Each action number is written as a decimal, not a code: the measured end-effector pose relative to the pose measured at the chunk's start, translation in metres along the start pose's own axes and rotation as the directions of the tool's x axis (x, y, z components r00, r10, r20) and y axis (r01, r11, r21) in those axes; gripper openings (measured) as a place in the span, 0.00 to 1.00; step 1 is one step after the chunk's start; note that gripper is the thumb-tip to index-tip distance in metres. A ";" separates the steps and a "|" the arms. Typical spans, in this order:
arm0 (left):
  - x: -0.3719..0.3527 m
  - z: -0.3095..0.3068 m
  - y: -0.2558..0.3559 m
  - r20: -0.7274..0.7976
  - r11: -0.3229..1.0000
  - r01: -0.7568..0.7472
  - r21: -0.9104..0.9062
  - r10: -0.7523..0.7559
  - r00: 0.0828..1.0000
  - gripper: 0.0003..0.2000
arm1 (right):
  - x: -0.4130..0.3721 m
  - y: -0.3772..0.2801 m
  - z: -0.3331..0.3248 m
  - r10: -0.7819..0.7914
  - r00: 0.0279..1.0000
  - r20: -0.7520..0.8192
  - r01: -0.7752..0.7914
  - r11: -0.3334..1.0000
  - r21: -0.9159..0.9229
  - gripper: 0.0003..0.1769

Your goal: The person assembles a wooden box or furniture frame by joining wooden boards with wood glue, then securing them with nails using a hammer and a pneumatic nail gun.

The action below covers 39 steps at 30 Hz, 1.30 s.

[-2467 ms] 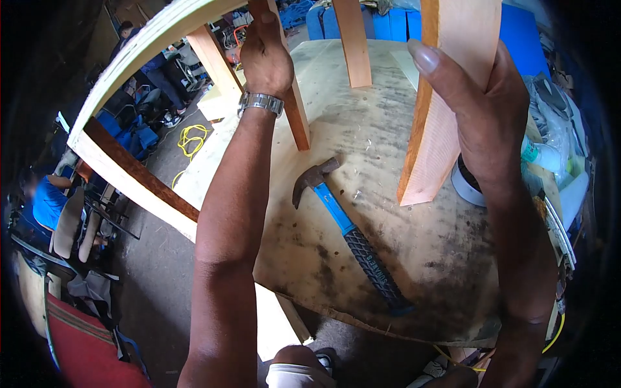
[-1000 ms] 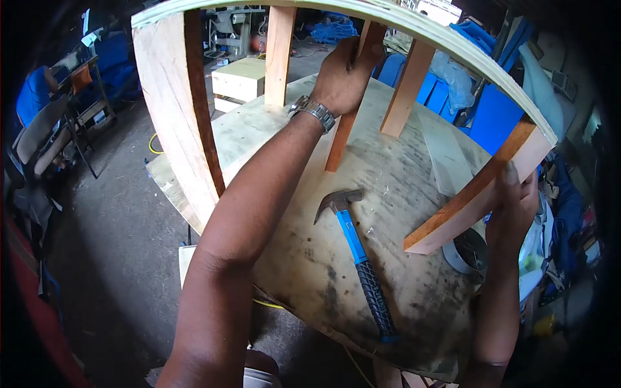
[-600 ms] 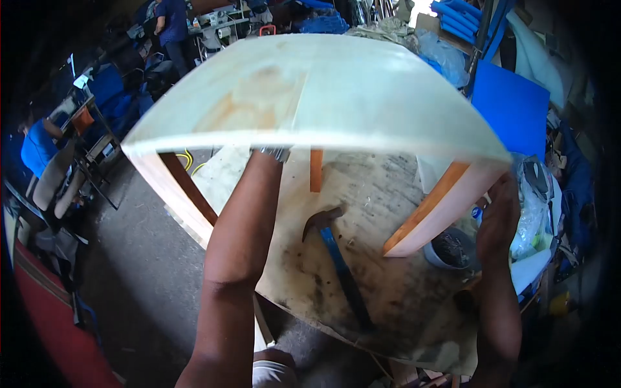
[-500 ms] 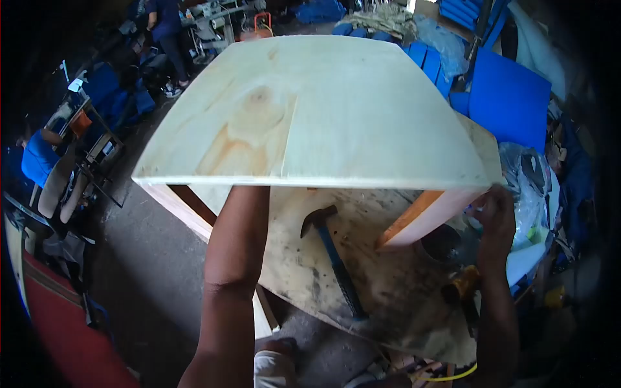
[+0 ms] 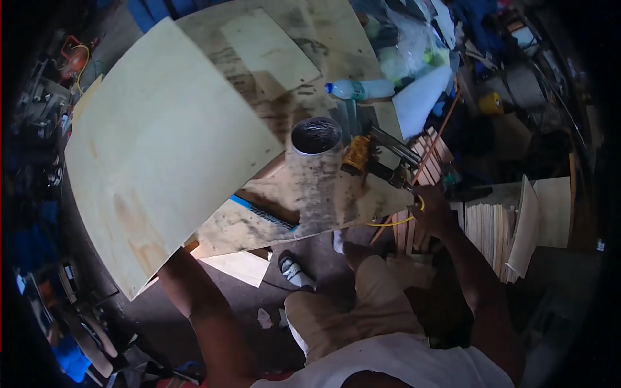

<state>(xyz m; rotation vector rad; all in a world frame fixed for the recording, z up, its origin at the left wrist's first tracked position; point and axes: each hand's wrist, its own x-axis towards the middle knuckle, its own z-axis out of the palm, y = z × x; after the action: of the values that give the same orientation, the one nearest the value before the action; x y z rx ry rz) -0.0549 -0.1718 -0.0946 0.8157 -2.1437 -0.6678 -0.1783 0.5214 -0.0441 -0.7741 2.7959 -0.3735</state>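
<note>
A pale plywood panel [image 5: 162,136], fixed on a wooden frame, stands tilted in view on the left. My left hand [image 5: 173,258] reaches under its near edge; the fingers are hidden behind the panel. On the right, my right hand [image 5: 430,204] is closed at the hose end of a nail gun [image 5: 383,169] with a yellowish-brown head, lying on the worktable [image 5: 317,187]. A yellow air hose [image 5: 388,224] runs by that hand. A hammer [image 5: 262,213] with a blue and black handle lies partly under the panel. Beside it stands a can of nails [image 5: 315,136].
A plastic bottle [image 5: 359,89] with a blue cap lies near a flat board [image 5: 268,52] on the table. Stacked wooden pieces [image 5: 488,239] stand at right. Plastic bags [image 5: 407,52] lie at the back right. A sandalled foot [image 5: 296,271] is below the table.
The view has turned down and to the right. My right hand has left the panel's right side and moved to the nail gun. My left hand stays under the panel's near edge.
</note>
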 end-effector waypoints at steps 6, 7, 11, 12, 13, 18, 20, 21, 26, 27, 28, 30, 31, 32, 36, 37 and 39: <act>-0.016 -0.011 0.039 0.057 0.994 0.069 0.086 -0.074 0.996 0.24 | 0.094 -0.004 0.072 0.011 0.997 0.072 0.004 0.980 -0.201 0.36; -0.017 -0.015 0.052 0.056 0.993 0.078 0.093 -0.084 0.995 0.24 | 0.105 -0.009 0.081 0.041 0.994 0.097 -0.019 0.977 -0.212 0.37; -0.023 -0.035 0.080 0.070 0.984 0.164 0.069 -0.169 0.983 0.25 | 0.140 -0.019 0.083 0.146 0.963 0.225 -0.127 0.987 -0.099 0.30; -0.027 -0.036 0.080 0.078 0.979 0.195 0.058 -0.199 0.977 0.25 | 0.139 -0.019 0.082 0.122 0.966 0.226 -0.114 0.992 -0.048 0.30; -0.032 -0.036 0.076 0.090 0.974 0.225 0.041 -0.227 0.970 0.25 | 0.136 -0.018 0.074 0.114 0.967 0.227 -0.115 0.993 -0.010 0.29; -0.055 -0.043 0.052 0.176 0.935 0.354 -0.015 -0.346 0.922 0.25 | 0.125 -0.056 -0.056 0.389 0.869 0.307 -0.336 0.918 -0.213 0.28; -0.067 -0.046 0.043 0.227 0.914 0.403 -0.036 -0.385 0.894 0.24 | 0.121 -0.097 -0.135 0.359 0.910 0.209 -0.325 0.929 -0.179 0.27; -0.072 -0.046 0.039 0.250 0.904 0.425 -0.046 -0.402 0.881 0.24 | 0.123 -0.120 -0.175 0.401 0.883 0.245 -0.399 0.915 -0.062 0.26; -0.101 -0.042 0.024 0.358 0.855 0.513 -0.078 -0.457 0.814 0.24 | 0.167 -0.279 -0.303 0.288 0.929 0.234 -0.356 0.868 0.347 0.29; -0.106 -0.041 0.022 0.377 0.846 0.527 -0.081 -0.464 0.802 0.24 | 0.181 -0.324 -0.304 0.305 0.936 0.173 -0.349 0.868 0.354 0.30; -0.111 -0.041 0.020 0.390 0.837 0.541 -0.082 -0.473 0.790 0.23 | 0.198 -0.347 -0.299 0.262 0.941 0.212 -0.330 0.848 0.415 0.29; -0.122 -0.041 0.018 0.418 0.823 0.562 -0.083 -0.483 0.769 0.23 | 0.231 -0.380 -0.288 0.098 0.924 0.369 -0.312 0.752 0.581 0.27; -0.126 -0.042 0.017 0.428 0.818 0.569 -0.080 -0.488 0.761 0.23 | 0.253 -0.395 -0.276 0.011 0.899 0.437 -0.280 0.782 0.556 0.26; -0.130 -0.042 0.017 0.436 0.813 0.576 -0.080 -0.491 0.754 0.23 | 0.271 -0.412 -0.264 -0.074 0.860 0.504 -0.244 0.809 0.535 0.25; -0.147 -0.045 0.016 0.462 0.790 0.608 -0.074 -0.513 0.723 0.22 | 0.309 -0.483 -0.219 -0.171 0.827 0.535 -0.043 0.931 0.363 0.20; -0.151 -0.045 0.015 0.468 0.784 0.617 -0.072 -0.519 0.715 0.22 | 0.316 -0.491 -0.211 -0.171 0.801 0.573 -0.015 0.952 0.306 0.19; -0.159 -0.044 0.014 0.478 0.774 0.630 -0.066 -0.530 0.701 0.22 | 0.321 -0.506 -0.198 -0.178 0.789 0.588 -0.032 0.944 0.329 0.19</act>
<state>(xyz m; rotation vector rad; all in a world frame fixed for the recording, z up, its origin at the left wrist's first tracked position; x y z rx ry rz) 0.0587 -0.0563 -0.1301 1.3443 -2.1087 -1.5303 -0.2622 -0.0311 0.2494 -0.7575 2.0312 -0.4770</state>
